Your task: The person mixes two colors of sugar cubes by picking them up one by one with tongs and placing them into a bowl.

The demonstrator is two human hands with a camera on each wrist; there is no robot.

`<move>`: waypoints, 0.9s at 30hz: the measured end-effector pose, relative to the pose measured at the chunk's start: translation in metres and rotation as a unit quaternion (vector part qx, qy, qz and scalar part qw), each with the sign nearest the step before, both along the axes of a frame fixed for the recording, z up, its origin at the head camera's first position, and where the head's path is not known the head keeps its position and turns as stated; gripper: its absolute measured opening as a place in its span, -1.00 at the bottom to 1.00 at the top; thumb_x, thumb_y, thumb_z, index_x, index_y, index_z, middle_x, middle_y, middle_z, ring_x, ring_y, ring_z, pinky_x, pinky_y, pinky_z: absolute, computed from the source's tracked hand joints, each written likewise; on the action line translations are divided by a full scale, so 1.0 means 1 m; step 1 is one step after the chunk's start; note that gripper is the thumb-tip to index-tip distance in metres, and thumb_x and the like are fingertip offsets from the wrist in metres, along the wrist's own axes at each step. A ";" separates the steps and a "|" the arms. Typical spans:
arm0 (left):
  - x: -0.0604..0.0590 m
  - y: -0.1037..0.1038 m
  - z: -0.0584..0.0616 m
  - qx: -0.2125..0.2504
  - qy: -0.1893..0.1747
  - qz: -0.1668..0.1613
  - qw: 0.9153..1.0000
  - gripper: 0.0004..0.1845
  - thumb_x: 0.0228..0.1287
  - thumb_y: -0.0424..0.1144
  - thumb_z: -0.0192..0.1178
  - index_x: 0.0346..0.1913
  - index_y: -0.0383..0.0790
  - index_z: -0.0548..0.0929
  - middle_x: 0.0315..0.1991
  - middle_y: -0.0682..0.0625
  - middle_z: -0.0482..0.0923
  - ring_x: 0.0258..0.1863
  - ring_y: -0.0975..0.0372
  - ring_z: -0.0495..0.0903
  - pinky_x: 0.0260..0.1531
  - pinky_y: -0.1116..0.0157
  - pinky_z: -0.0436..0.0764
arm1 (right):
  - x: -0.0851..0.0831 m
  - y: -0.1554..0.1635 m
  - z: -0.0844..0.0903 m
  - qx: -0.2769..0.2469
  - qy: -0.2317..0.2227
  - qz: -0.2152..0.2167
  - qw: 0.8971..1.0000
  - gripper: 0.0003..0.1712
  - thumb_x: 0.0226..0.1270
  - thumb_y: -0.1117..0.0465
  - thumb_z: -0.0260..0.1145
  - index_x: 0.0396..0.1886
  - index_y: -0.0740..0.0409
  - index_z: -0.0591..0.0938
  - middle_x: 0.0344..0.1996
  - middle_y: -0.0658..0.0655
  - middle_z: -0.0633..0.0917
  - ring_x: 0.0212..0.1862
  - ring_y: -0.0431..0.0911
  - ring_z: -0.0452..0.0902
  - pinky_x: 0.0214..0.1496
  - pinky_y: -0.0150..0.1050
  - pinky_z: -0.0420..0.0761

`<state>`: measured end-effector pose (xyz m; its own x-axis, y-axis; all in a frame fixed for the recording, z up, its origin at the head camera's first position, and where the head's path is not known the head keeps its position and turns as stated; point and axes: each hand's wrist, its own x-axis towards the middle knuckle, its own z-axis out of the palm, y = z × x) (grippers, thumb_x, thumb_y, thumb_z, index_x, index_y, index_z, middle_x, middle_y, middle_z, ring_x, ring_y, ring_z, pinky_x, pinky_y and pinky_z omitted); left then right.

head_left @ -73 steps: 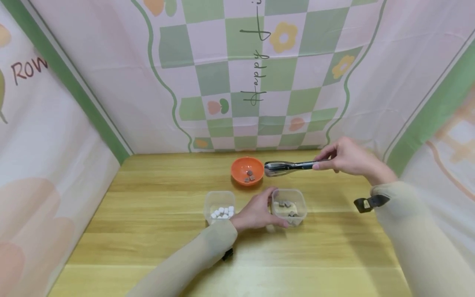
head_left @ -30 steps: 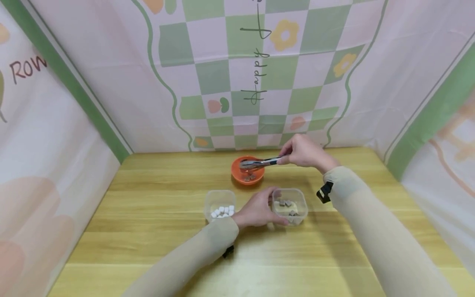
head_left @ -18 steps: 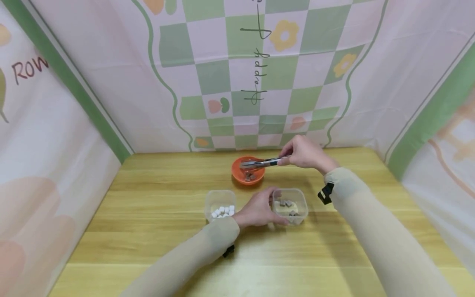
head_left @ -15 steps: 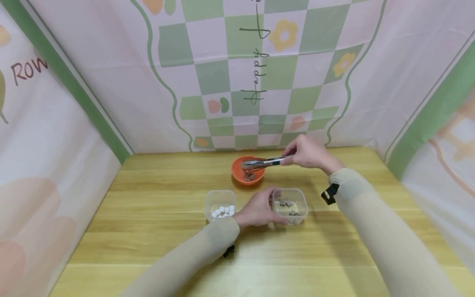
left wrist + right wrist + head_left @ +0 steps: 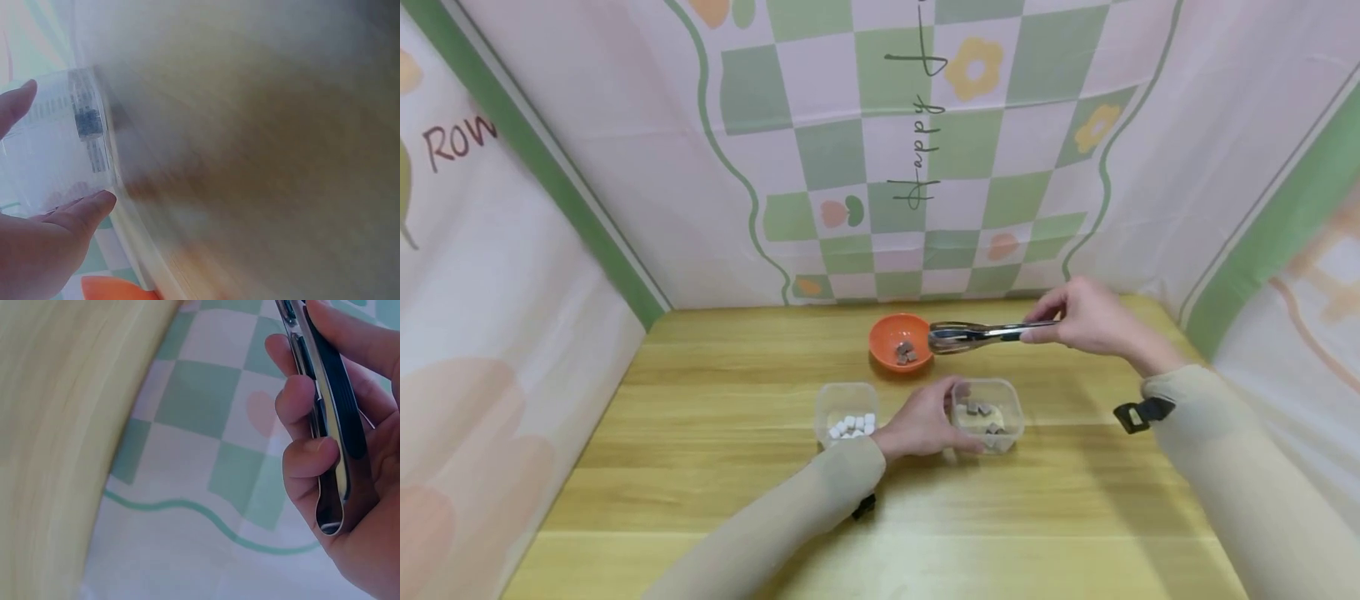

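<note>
My left hand (image 5: 921, 421) holds the right-hand clear plastic container (image 5: 1006, 392), thumb on its near side and fingers on the far side. Several grey-brown cubes (image 5: 995, 430) lie inside it. In the left wrist view the container (image 5: 44, 150) sits between thumb and fingers. With my right hand (image 5: 1090, 317) I grip metal tongs (image 5: 970, 335) by their black-sided handle end, also plain in the right wrist view. The tongs' head is just right of the orange bowl (image 5: 887, 327), close to its rim; nothing is visibly held in it. Brown cubes (image 5: 907, 353) lie in the bowl.
Left of my left hand stands another clear container (image 5: 831, 400) with several white cubes (image 5: 853, 425), partly hidden behind my sleeve. Everything stands on a wooden table (image 5: 700, 467). A printed cloth (image 5: 895, 150) hangs along the table's back edge.
The tongs moved left over the orange bowl, then back right beside it. The bowl's brown cubes now sit in a tighter cluster. My left hand stayed on its container.
</note>
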<state>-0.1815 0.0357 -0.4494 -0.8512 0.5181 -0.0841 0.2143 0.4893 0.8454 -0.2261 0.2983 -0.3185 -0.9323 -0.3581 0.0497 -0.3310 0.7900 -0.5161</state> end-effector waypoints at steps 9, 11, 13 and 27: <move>0.001 0.000 0.001 0.001 -0.014 0.012 1.000 0.03 -0.13 -0.15 0.77 0.48 -0.11 0.46 0.31 0.02 0.58 0.24 0.25 0.55 0.32 0.24 0.52 | 0.027 0.020 0.014 0.061 0.008 -0.002 0.998 -0.82 0.22 0.05 0.65 -0.24 -0.02 0.88 -0.36 -0.10 0.82 -0.35 -0.17 0.66 -0.30 -0.22 0.60; 0.001 0.001 0.001 0.000 -0.015 0.012 1.000 0.02 -0.12 -0.15 0.77 0.47 -0.12 0.47 0.31 0.02 0.58 0.25 0.24 0.54 0.32 0.24 0.52 | 0.031 0.024 0.016 0.073 0.005 -0.004 0.997 -0.83 0.21 0.03 0.65 -0.26 -0.06 0.87 -0.38 -0.13 0.81 -0.37 -0.19 0.64 -0.34 -0.24 0.56; 0.001 0.001 0.001 -0.003 -0.015 0.011 1.000 0.00 -0.11 -0.14 0.76 0.46 -0.12 0.49 0.31 0.02 0.58 0.26 0.23 0.54 0.32 0.23 0.52 | 0.035 0.027 0.017 0.085 0.007 0.000 0.996 -0.85 0.18 0.02 0.67 -0.30 -0.11 0.86 -0.41 -0.17 0.78 -0.40 -0.20 0.60 -0.39 -0.27 0.50; 0.000 0.001 0.001 -0.009 -0.002 0.009 1.000 0.03 -0.11 -0.10 0.77 0.48 -0.10 0.46 0.27 0.06 0.59 0.23 0.24 0.55 0.30 0.27 0.52 | 0.041 0.029 0.014 0.127 0.007 0.055 0.990 -0.84 0.05 -0.02 0.72 -0.43 -0.31 0.84 -0.54 -0.34 0.69 -0.49 -0.29 0.52 -0.41 -0.30 0.47</move>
